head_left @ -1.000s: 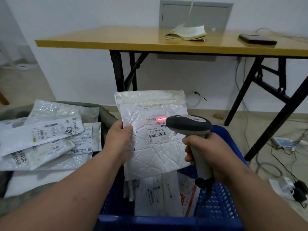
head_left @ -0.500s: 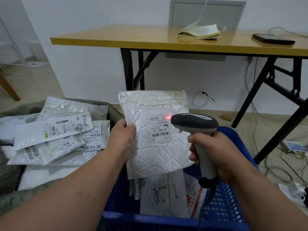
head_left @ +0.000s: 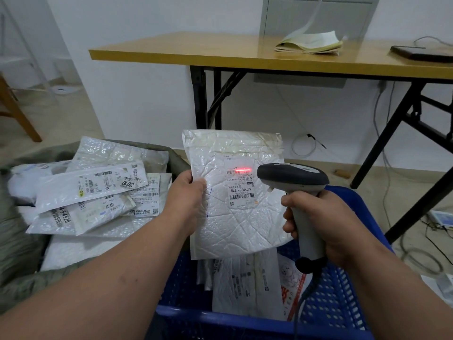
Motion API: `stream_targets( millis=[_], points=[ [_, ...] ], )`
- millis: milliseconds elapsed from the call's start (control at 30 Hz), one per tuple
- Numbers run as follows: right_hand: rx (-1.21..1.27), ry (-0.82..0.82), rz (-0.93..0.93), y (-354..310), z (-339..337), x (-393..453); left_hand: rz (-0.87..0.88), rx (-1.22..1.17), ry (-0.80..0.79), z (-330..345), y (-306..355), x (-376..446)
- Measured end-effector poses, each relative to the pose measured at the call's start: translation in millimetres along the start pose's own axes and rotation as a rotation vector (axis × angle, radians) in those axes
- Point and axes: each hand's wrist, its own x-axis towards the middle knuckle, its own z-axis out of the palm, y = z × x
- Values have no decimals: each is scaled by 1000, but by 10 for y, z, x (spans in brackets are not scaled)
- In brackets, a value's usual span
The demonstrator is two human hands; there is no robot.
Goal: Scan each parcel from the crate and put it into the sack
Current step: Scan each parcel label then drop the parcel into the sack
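My left hand grips the left edge of a white bubble mailer parcel, held upright above the blue crate. My right hand grips a grey handheld scanner aimed at the parcel's label, where a red scan line glows on the upper barcode. More parcels lie in the crate under the held one. To the left, the olive sack lies open with several white parcels piled in it.
A yellow-topped folding table with black legs stands just behind the crate, carrying an open notebook and a dark flat device. Cables and small devices lie on the floor at right. A wooden leg shows far left.
The view has swung left, so everything sits further right in the frame. The red scan line has shifted across the label's upper barcode. Both hands keep their holds.
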Motion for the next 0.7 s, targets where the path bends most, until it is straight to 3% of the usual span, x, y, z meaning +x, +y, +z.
stream_targets(
  millis=[700],
  points=[
    [18, -22, 12, 10, 205, 96, -19, -10, 23, -189, 23, 128]
  ],
)
